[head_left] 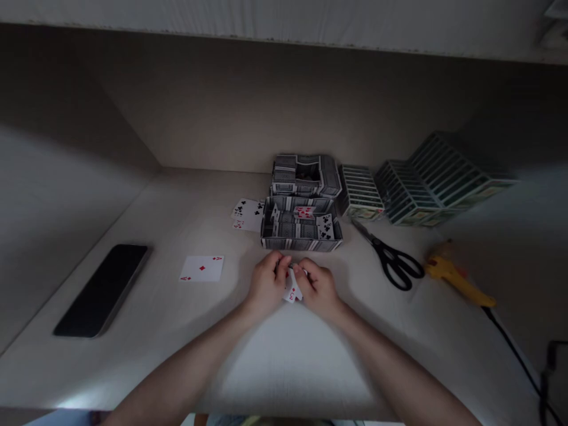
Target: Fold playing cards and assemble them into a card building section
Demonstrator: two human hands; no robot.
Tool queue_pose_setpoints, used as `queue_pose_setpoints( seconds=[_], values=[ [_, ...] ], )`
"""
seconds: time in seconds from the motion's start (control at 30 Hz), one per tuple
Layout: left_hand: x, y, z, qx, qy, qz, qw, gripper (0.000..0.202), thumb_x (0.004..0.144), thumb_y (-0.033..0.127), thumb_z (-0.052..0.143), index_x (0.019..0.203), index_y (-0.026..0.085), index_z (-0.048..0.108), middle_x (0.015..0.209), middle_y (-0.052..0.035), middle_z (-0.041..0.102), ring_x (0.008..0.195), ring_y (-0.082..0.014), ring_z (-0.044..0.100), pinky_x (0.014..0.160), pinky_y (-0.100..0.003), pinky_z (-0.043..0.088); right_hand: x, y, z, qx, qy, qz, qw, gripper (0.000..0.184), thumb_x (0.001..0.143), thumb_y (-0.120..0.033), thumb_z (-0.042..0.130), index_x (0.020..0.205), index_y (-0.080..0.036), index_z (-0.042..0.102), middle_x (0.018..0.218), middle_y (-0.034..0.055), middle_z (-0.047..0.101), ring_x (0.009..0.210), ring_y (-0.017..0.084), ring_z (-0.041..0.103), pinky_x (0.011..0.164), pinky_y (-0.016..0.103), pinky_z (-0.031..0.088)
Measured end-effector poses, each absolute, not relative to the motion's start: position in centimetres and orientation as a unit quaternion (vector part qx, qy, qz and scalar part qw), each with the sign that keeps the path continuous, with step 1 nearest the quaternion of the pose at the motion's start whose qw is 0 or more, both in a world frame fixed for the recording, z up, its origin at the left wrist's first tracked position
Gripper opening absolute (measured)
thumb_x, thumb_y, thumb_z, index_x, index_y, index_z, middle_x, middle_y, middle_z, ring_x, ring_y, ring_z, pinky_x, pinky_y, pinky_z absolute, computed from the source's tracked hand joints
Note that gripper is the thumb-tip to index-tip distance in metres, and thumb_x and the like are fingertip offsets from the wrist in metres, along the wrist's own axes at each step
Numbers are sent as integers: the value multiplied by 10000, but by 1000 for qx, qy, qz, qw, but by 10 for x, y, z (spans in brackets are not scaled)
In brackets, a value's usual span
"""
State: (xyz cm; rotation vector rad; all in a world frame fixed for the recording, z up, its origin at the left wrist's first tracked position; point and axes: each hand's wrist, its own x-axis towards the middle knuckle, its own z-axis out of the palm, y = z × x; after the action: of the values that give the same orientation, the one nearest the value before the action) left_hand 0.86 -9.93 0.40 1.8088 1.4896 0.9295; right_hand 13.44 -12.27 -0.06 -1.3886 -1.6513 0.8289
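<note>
Between my two hands are a few playing cards [292,291], one showing a red 3 of diamonds; their upper ends are hidden by my fingers. My left hand [270,277] pinches them from the left with curled fingers. Closed on their right side is my right hand [320,285], its thumb on top. Just beyond the hands stands an open tray made of playing cards [302,242], with grey patterned backs outside and a few faces showing inside. Loose cards [248,214] lie against its left side. Further left an ace of diamonds [202,268] lies face up.
Behind the tray sits a card-built box [286,176] with an opening on top. Right of it are slatted card structures [361,186]. Black-handled scissors [394,260] and a yellow glue gun [461,283] with a cord lie at right, a phone [102,290] at left. A shelf edge [284,26] hangs above.
</note>
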Motion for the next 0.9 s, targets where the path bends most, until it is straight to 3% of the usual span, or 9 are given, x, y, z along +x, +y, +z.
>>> queue_pose_setpoints(
  seconds=[0.53,0.73,0.9],
  values=[
    [9,-99,2,624,558,401,372,356,839,403,343,567,175,372,503,48,378,487,-81,347,468,-207,268,132,-130,4,-497,-747,159,411,252,812,-225,407,565,-196,371,429,-65,307,389,72,312,443,222,233],
    [10,-99,1,584,555,431,406,382,827,431,369,549,171,392,493,49,364,468,-76,338,447,-200,271,132,-130,2,-481,-764,146,405,243,822,-231,393,581,-195,397,444,-48,365,409,83,351,466,231,252],
    [9,-98,5,521,561,455,455,398,772,474,450,526,164,419,461,52,373,429,-69,343,413,-191,275,133,-130,2,-506,-719,214,426,247,835,-255,403,597,-192,418,436,-61,336,391,71,332,429,206,246]
  ],
)
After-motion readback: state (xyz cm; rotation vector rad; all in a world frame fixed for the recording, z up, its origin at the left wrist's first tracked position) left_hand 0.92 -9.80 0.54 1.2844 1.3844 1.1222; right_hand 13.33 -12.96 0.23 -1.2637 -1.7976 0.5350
